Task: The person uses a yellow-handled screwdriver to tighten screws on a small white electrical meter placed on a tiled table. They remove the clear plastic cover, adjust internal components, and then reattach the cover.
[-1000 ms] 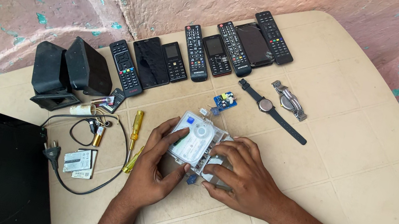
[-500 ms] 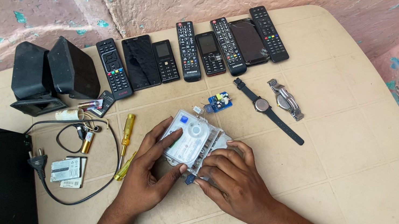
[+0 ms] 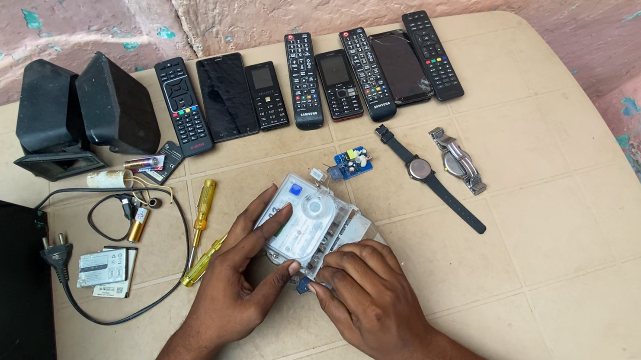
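Clear plastic casing (image 3: pixel 304 223) sits pinched between his left hand (image 3: pixel 237 280) and right hand (image 3: pixel 370 299); press too hard and its thin cover might crack, or small parts scatter across the table (image 3: pixel 571 251).

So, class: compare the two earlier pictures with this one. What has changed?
Very little. Both hands stay on the clear plastic device: left hand holding its near side, right hand at its near edge. Only the camera view shifted a little. Remotes, watches and screwdrivers lie as before.
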